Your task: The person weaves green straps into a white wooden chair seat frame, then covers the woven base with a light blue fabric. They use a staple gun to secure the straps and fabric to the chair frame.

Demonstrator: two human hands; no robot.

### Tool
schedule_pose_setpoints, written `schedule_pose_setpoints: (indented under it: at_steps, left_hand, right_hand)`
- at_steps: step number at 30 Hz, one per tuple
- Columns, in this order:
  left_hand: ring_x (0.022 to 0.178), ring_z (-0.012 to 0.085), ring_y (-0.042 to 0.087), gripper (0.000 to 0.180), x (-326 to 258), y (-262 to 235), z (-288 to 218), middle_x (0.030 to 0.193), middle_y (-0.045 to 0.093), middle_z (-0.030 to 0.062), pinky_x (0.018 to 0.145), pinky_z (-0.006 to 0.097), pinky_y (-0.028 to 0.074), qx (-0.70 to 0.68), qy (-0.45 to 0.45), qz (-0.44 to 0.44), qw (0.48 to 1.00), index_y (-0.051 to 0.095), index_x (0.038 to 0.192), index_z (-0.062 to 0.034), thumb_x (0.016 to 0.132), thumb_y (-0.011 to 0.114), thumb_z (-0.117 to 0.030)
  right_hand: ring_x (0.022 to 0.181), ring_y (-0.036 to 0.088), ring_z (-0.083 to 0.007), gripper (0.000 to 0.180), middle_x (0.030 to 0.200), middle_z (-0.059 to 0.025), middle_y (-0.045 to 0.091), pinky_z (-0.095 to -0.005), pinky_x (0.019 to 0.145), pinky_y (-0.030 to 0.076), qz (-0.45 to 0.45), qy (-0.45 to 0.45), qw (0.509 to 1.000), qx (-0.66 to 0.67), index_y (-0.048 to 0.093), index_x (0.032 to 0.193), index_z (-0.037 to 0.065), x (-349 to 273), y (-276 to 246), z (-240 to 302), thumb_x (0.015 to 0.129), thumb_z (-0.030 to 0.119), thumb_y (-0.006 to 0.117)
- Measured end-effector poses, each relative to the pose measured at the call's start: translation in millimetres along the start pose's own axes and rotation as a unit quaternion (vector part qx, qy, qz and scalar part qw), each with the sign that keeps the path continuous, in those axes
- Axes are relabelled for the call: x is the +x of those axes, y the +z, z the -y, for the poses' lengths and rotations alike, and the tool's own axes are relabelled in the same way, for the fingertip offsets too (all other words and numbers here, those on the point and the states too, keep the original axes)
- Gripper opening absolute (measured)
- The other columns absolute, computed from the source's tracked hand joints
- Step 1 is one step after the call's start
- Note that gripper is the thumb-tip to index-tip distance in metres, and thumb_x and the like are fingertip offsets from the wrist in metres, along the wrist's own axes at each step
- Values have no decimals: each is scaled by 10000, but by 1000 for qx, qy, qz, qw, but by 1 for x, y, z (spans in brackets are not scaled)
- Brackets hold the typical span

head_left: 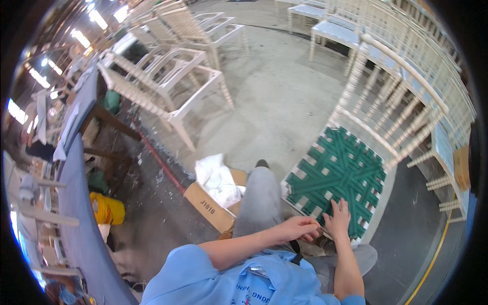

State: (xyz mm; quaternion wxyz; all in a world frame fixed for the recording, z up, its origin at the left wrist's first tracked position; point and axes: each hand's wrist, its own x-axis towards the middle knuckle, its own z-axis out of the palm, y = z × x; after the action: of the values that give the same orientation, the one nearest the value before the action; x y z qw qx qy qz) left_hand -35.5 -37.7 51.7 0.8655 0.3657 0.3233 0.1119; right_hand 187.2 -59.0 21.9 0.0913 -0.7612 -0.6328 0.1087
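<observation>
A white wooden chair (378,96) stands in front of me, its seat woven from green webbing straps (339,175). My right hand (338,218) lies flat on the near edge of the webbing, fingers spread. My left hand (300,228) is curled at the seat's near corner, just left of the right hand, fingers bent at the frame edge; what it grips is hidden. My knee in grey trousers (262,195) rises beside the seat.
An open cardboard box (211,206) with white plastic inside sits left of my leg. Bare white chair frames (168,84) stand on the concrete floor to the left. Rows of white chairs (432,66) line the right. A yellow bucket (107,208) sits under a blue-covered bench (76,203).
</observation>
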Motion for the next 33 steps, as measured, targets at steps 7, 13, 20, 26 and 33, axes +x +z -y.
schedule_pose_setpoints:
  at_steps: [7,13,20,26,33]
  left_hand:
    - [629,182,667,262,-143,-182,3,918,719,104,602,319,566,-101,44,-428,897,660,1168,-47,1040,564,-254]
    - [624,199,659,231,-144,-297,86,875,671,78,550,326,526,-138,-72,-579,800,582,1137,-88,1011,632,-275]
    - [600,166,653,225,-117,-381,92,820,697,94,510,322,503,-60,-50,-671,738,694,1007,-6,928,608,-199]
    - [800,335,696,239,-109,-451,69,885,698,135,765,425,560,277,-82,-769,571,680,1021,-36,860,729,-205]
    - [1196,400,577,289,-85,-476,52,1265,592,188,1012,477,487,393,-178,-709,558,689,1129,-98,877,757,-222]
  right_hand:
    - [1031,700,-234,372,1119,-142,727,-367,936,535,201,39,736,646,694,1198,-34,25,-81,79,1044,300,634]
    - [1030,684,-343,472,1148,-226,673,-453,951,526,435,-88,425,788,699,1114,-59,14,-198,240,1017,401,663]
    - [991,624,-256,544,1196,-226,623,-356,885,481,402,-156,245,869,698,1058,-86,22,-150,315,950,445,750]
    - [985,618,-244,373,1175,-221,620,-331,869,487,417,-51,164,892,698,1028,-78,45,-113,318,958,281,771]
    - [935,675,-312,361,1058,-183,654,-430,849,549,361,115,525,762,674,943,-7,78,-69,261,998,348,702]
